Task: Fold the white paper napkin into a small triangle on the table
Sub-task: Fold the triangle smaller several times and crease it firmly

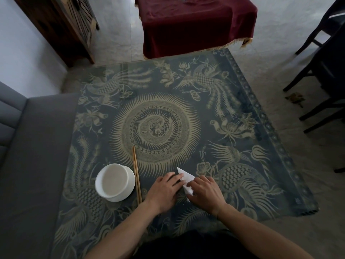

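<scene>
No legible text, label, brand, number or sign observed. The counter point(186, 113) cloth carries ornamental bird and flower patterns only.

I see dim, flat light; a faint sheen on the table point(186, 113); wide-angle bending at the edges; corners dark and soft.

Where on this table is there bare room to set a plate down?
The far half of the table is bare, past the chopsticks' tips. The right side, beyond the right hand, is free too. The near left is crowded: white bowl, chopsticks, then left hand and napkin.
</scene>
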Motion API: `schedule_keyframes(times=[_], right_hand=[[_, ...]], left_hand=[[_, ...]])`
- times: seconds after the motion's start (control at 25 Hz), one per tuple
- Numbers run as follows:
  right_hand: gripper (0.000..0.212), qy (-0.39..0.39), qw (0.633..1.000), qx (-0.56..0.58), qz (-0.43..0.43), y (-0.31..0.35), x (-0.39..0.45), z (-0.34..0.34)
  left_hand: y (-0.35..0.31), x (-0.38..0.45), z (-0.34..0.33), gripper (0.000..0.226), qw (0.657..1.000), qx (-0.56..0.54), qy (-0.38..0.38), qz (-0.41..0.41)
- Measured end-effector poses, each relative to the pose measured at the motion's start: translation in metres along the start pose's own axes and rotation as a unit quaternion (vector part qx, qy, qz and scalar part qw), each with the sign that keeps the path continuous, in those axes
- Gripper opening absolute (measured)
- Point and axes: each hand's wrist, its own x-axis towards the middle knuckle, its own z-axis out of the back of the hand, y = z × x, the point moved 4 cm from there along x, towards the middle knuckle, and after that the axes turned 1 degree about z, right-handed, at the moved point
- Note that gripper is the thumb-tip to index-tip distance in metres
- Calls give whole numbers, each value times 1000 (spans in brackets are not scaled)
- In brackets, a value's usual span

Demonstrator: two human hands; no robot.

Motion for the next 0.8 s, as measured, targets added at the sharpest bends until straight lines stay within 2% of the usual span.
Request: schedule_keyframes(times=[0.32, 0.48, 0.6, 0.72, 0.8], right_hand=[[29, -3, 1000, 7, 22, 4, -13, -6], [24, 10, 1000, -3, 28, 1, -18, -9], [21, -15, 1000, -12, 21, 0, -18, -6], [35, -35, 999, -39, 11, -3, -17, -5], [49, -18, 998, -58, 22, -3, -18, -10]], left_hand=[[3, 1, -9, 63, 999, 17, 39, 7], [4, -1, -9, 65, 999, 24, 43, -4], [3, -4, -7, 64, 999, 26, 30, -12], [0, -4, 1, 59, 999, 6, -28, -31], [-2, -1, 2, 54, 998, 7, -55, -41]])
